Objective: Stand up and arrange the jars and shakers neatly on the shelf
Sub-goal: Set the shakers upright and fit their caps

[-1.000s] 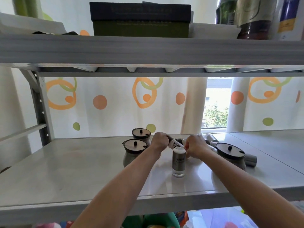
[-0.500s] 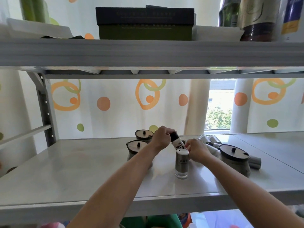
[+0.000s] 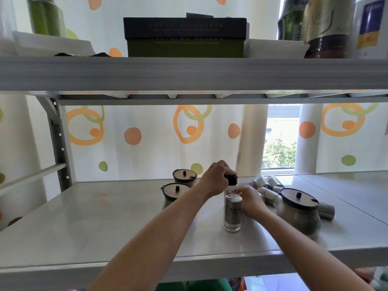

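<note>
On the grey shelf a white shaker with a black cap now stands almost upright. My left hand grips its cap from above and my right hand holds its lower body. Directly in front stands a silver shaker with a white top, upright. Two lidded jars stand left of my hands, a third larger jar to the right. Several shakers lie on their sides behind my right hand, one more behind the large jar.
The upper shelf hangs close overhead with a dark box, bottles and green containers on it. A metal upright stands at the left. A patterned curtain and a window gap lie behind the shelf.
The black-capped shaker has gone from lying tilted between my hands to nearly upright behind the silver shaker. My left hand shifted onto its cap, my right hand dropped to its base.
</note>
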Motion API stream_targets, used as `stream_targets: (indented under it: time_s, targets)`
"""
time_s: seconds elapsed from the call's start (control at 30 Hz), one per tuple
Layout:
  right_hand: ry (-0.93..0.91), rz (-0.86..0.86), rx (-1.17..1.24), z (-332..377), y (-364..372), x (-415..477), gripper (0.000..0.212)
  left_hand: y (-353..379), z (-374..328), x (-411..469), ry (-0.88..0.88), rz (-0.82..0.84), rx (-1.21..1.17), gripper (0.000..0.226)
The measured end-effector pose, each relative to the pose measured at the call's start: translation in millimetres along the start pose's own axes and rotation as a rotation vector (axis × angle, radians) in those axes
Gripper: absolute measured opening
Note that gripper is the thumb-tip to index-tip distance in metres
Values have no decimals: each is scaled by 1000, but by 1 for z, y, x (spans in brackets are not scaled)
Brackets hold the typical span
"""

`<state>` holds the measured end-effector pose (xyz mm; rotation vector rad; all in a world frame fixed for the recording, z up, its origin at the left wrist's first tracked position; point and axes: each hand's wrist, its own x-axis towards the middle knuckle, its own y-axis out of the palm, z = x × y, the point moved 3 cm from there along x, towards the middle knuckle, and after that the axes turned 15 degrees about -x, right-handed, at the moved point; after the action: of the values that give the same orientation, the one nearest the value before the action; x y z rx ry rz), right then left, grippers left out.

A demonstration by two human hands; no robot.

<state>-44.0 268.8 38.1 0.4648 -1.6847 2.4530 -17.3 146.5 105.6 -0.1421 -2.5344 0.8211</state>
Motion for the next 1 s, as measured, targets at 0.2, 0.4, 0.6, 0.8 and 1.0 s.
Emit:
stream_targets:
  time_s: [0.2, 0.4, 0.6, 0.8, 1.0]
  targets:
    - [-33, 24, 53, -1, -1, -1, 18, -3, -2, 3, -17, 1, -24, 58]
    - [9, 182, 3, -9, -21, 5, 56, -8, -6, 12, -21, -75, -128, 59]
    - [22, 192, 16, -2, -77, 12, 48, -8, -21, 32, -60, -83, -243, 31]
    - [96, 170, 124, -16, -144, 9, 35, 11, -49, 51, -97, 12, -240, 55]
    - [334, 87, 106, -101, -170, -12, 36, 59, -100, 62, -41, 180, -242, 63]
